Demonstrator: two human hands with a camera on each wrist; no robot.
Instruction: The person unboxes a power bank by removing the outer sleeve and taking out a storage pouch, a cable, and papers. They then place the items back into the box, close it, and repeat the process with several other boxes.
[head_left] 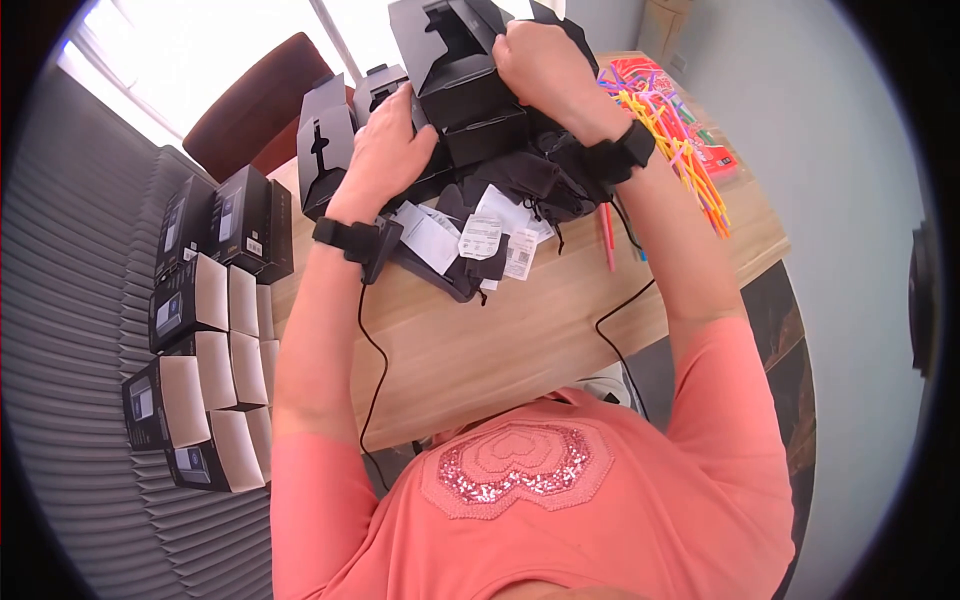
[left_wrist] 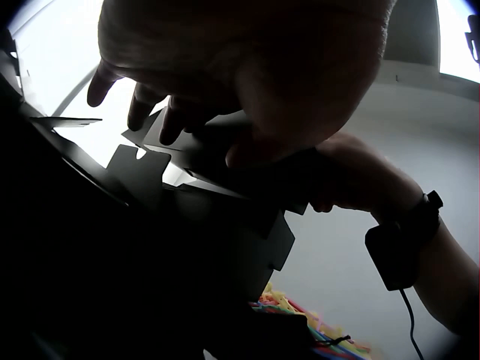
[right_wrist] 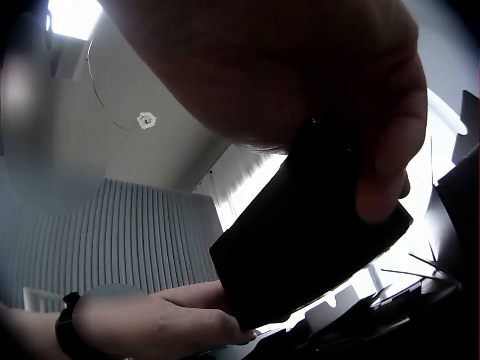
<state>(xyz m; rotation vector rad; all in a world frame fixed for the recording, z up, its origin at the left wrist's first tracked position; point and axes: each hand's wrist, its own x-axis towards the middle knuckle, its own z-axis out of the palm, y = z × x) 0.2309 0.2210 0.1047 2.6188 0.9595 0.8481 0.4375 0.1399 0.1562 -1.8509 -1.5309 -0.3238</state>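
At the far side of the table, my right hand [head_left: 545, 72] grips the edge of a raised black box [head_left: 455, 90], its thumb and fingers curled over the cardboard. The right wrist view shows the dark underside of this black box [right_wrist: 300, 232] in that hand. My left hand [head_left: 388, 150] reaches up beside it, over other open black boxes [head_left: 325, 145]. Its fingers [left_wrist: 140, 105] are extended and spread, with the thumb close to the black cardboard. Seen from the right wrist, the left hand [right_wrist: 180, 319] has its fingertips partly hidden behind the box.
Dark cloth pouches [head_left: 520, 178] and white paper slips [head_left: 430, 237] lie in front of the boxes. Colourful bendy straws [head_left: 680, 150] are heaped on the right. Several printed boxes [head_left: 240, 225] and open sleeves are stacked at left. Cables [head_left: 378, 350] trail from both wrists.
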